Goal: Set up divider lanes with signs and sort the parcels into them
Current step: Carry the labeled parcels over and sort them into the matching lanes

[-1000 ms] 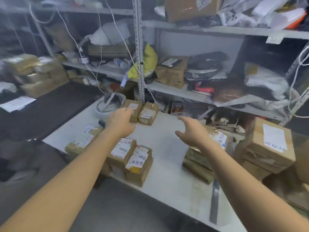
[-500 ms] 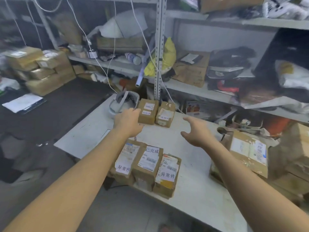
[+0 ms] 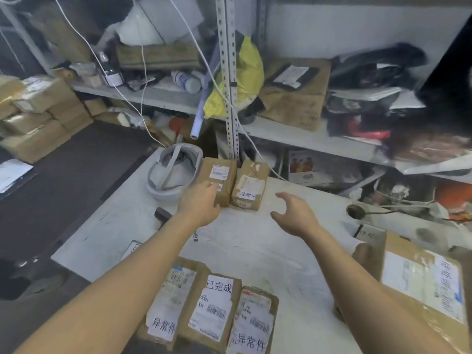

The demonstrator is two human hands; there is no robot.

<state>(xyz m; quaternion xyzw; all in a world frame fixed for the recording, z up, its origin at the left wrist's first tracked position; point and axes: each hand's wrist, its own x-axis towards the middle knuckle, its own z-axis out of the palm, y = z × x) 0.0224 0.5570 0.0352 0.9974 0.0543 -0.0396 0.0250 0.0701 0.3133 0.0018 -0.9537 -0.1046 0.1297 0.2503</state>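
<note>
Two small brown parcels stand side by side at the far edge of the white table [image 3: 255, 251]: a left parcel [image 3: 221, 175] and a right parcel [image 3: 251, 185] with a white sign label. My left hand [image 3: 200, 204] rests against the near left corner of the left parcel, fingers curled, not clearly gripping it. My right hand [image 3: 293, 213] hovers open to the right of the pair, holding nothing. Three labelled parcels [image 3: 212, 312] lie in a row at the near edge. A larger box [image 3: 421, 284] sits at the right under my forearm.
A white headset [image 3: 173, 172] lies left of the far parcels, a small dark object [image 3: 162, 214] near it. Cluttered metal shelves [image 3: 229, 98] stand behind the table with hanging cables. Stacked boxes [image 3: 35, 116] sit far left beyond a dark surface. A round cable hole [image 3: 356, 210] is in the tabletop.
The view has swung left and closer to the table. My left hand has reached forward to the left far parcel; my right hand stays open beside the pair.
</note>
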